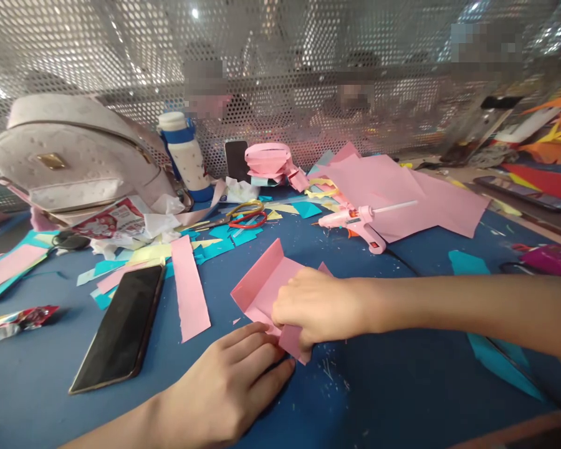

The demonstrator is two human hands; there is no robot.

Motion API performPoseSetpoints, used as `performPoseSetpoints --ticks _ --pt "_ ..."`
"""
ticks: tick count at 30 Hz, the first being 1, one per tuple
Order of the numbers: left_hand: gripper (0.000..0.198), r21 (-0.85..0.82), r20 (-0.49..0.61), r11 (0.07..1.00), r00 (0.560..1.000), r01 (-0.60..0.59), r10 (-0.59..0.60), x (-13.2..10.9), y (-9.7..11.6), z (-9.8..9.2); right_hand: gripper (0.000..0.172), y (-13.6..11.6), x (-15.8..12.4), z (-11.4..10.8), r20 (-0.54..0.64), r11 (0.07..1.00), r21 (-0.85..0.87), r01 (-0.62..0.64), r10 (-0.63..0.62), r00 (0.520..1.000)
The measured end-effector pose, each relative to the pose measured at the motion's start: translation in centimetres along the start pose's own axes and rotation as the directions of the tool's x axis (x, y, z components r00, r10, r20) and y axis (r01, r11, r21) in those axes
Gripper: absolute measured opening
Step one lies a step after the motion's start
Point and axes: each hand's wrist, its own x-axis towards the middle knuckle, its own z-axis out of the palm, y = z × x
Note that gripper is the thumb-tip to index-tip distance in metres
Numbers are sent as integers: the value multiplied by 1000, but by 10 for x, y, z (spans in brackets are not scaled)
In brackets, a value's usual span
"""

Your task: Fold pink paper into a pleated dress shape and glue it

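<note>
Looks partway through folding a pink paper (pixel 260 278). Already creased: a tall panel, raised at the far left and meeting a flat panel along a sharp line, plus a smaller flap bent up on the near side. Seems still left: settling the near corner and fixing the folds, with no glue visible on any edge in sight. Cannot tell how far along the right end is, with only a small tip showing past the right wrist.

Lies on the blue table (pixel 378 386), between both hands and touching both. Grasps the near flap with the right hand (pixel 315 305), fingers curled over and hiding part of the folds, thumb apparently underneath. Rests the left hand (pixel 236 377) palm down at the near left corner, fingertips against the paper, thumb stretched out just below the flap; cannot tell whether pinching or only steadying.

Also in sight: a flat, unfolded pink strip (pixel 190 290) to the left; a black phone (pixel 121 324) beyond the left forearm; scissors (pixel 232 218) farther off; a glue gun (pixel 350 221) beyond the right hand, out of any grasp; pink sheets (pixel 421 193) behind; and, farther back, a rounded pink piece (pixel 270 159).
</note>
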Motion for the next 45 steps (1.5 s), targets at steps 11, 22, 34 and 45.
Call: performPoseSetpoints --ticks 11,22,34,45 --pt "26 -85 -326 911 853 403 -408 -9 -15 -21 12 0 -43 38 -336 980 190 60 8 942" --pt "30 -248 -156 820 814 516 -560 -10 -42 -15 23 2 -65 53 -486 910 -287 299 -407 773" --pt "22 -198 -68 778 783 597 -618 -16 -56 -20 26 28 -65 70 -588 893 -190 409 -437 681" --pt "33 365 -190 887 955 284 -228 -23 -40 -29 19 51 -65 70 -679 894 -148 423 -403 614"
